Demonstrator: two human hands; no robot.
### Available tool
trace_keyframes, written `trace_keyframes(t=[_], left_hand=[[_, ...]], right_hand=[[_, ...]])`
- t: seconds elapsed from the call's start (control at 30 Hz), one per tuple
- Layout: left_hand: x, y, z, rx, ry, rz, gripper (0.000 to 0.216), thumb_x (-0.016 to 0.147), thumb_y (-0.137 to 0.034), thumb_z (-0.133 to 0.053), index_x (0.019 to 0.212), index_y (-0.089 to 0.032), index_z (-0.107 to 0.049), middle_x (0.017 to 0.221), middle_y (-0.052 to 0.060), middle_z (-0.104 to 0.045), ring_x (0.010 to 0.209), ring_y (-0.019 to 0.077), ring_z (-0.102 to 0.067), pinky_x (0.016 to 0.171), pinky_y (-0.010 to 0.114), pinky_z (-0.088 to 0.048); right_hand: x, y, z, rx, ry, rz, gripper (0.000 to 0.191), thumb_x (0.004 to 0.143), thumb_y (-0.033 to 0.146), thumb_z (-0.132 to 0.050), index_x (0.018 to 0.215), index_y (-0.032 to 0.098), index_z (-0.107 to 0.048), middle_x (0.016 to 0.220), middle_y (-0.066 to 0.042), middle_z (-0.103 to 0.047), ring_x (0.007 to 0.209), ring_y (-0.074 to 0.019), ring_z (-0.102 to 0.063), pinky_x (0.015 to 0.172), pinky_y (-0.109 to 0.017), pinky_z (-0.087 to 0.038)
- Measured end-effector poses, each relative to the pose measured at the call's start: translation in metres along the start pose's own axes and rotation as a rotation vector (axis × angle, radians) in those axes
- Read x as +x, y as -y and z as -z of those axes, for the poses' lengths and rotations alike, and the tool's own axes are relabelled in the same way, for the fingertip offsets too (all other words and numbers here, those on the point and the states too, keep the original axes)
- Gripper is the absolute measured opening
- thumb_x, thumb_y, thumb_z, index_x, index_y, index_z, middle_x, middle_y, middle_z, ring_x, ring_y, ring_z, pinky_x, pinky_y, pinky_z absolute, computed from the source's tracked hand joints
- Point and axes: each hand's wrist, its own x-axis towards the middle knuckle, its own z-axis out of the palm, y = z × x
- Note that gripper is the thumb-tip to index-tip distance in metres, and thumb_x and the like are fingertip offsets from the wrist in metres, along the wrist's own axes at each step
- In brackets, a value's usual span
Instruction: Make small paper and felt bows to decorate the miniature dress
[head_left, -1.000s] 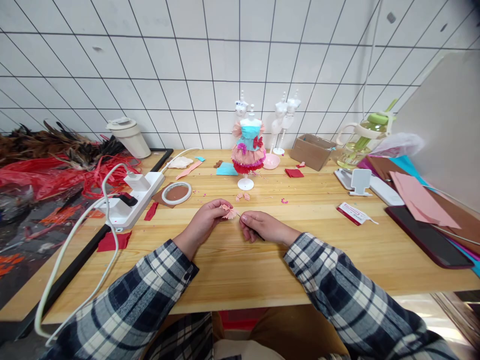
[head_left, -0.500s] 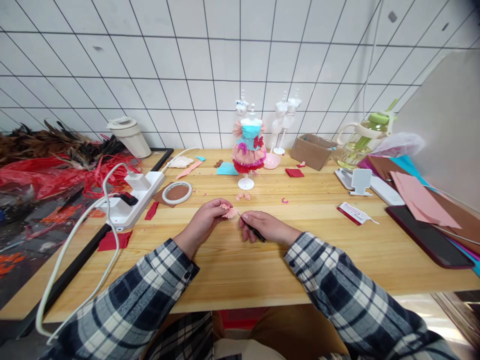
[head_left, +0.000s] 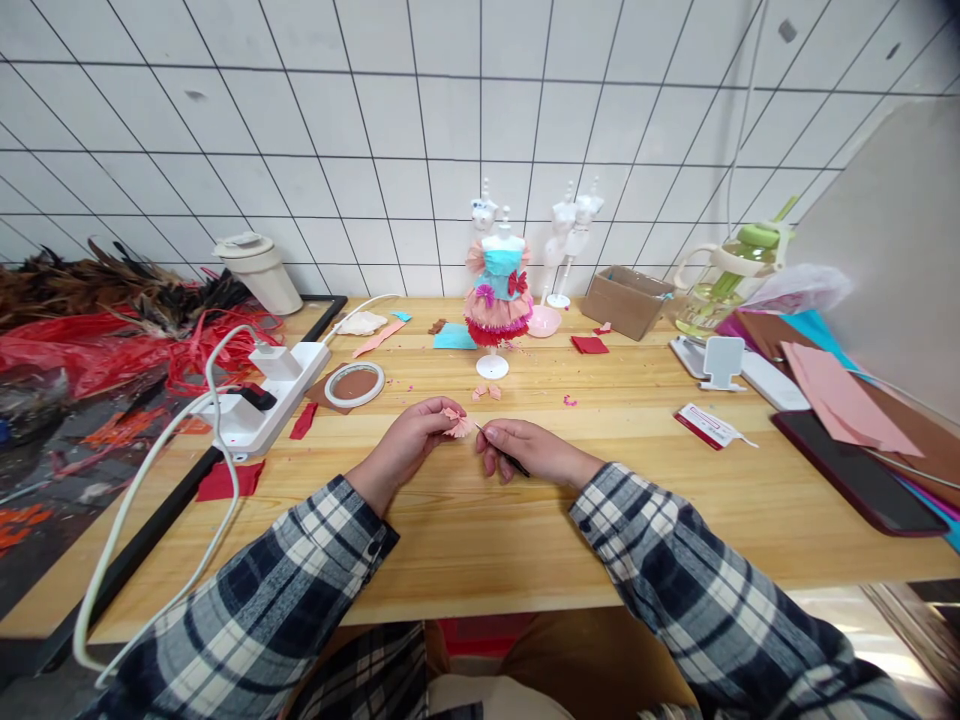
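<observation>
My left hand point(head_left: 405, 440) pinches a small pleated pink paper fan point(head_left: 457, 423) just above the wooden table point(head_left: 660, 470). My right hand point(head_left: 525, 450) is closed round thin black tweezers point(head_left: 504, 455), whose tip touches the fan's right edge. Both hands are near the table's middle. Behind them stands a small white mannequin point(head_left: 495, 295) in a blue, pink and red paper dress. Two tiny pink paper bits point(head_left: 486, 393) lie between the mannequin's base and my hands.
A white power strip point(head_left: 259, 395) with a cable and a round tape roll point(head_left: 353, 385) lie at the left. A cardboard box point(head_left: 626, 300), phone stand point(head_left: 721, 362), bottle point(head_left: 720, 280), paper sheets point(head_left: 840, 395) and dark tablet point(head_left: 855, 470) fill the right. Red scraps point(head_left: 225, 482) lie scattered.
My right hand has turned slightly, so the black tweezers show more and point at the fan. The left hand and the fan stay in place.
</observation>
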Motion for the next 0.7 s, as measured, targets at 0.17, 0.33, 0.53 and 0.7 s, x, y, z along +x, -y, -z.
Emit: trace_keyframes(t=[0.17, 0.33, 0.53, 0.7], left_hand=[[0.0001, -0.0001, 0.0003, 0.002, 0.011, 0.003, 0.013, 0.062, -0.019, -0.071, 0.073, -0.014, -0.065, 0.066, -0.001, -0.060, 0.064, 0.0109, -0.050, 0.062, 0.024, -0.036], [-0.0007, -0.0010, -0.0007, 0.008, 0.020, -0.002, 0.013, 0.062, -0.018, -0.070, 0.073, -0.014, -0.065, 0.064, -0.001, -0.060, 0.063, 0.0105, -0.049, 0.061, 0.023, -0.035], [-0.0005, -0.0015, -0.0008, 0.012, 0.029, 0.002, 0.012, 0.061, -0.017, -0.069, 0.072, -0.014, -0.065, 0.064, -0.001, -0.061, 0.062, 0.0106, -0.050, 0.062, 0.024, -0.036], [-0.0001, -0.0010, -0.0008, 0.007, 0.031, 0.006, 0.012, 0.062, -0.017, -0.070, 0.073, -0.014, -0.065, 0.064, -0.001, -0.061, 0.062, 0.0102, -0.050, 0.062, 0.023, -0.036]], right_hand=[[0.0007, -0.0014, 0.0007, -0.020, 0.007, -0.006, 0.048, 0.090, 0.062, -0.043, 0.088, 0.016, -0.055, 0.070, -0.002, -0.064, 0.050, -0.0083, -0.052, 0.052, -0.021, -0.043], [0.0003, 0.0009, 0.0005, -0.056, 0.003, -0.012, 0.047, 0.090, 0.062, -0.041, 0.085, 0.017, -0.055, 0.069, -0.001, -0.063, 0.050, -0.0086, -0.051, 0.051, -0.022, -0.042], [-0.0010, 0.0033, -0.0010, -0.061, 0.005, -0.020, 0.046, 0.090, 0.061, -0.041, 0.082, 0.017, -0.053, 0.065, 0.000, -0.061, 0.049, -0.0084, -0.049, 0.051, -0.021, -0.041], [-0.0008, 0.0037, -0.0007, -0.073, 0.002, -0.028, 0.046, 0.090, 0.060, -0.041, 0.081, 0.017, -0.053, 0.065, -0.001, -0.061, 0.049, -0.0086, -0.049, 0.051, -0.021, -0.041]])
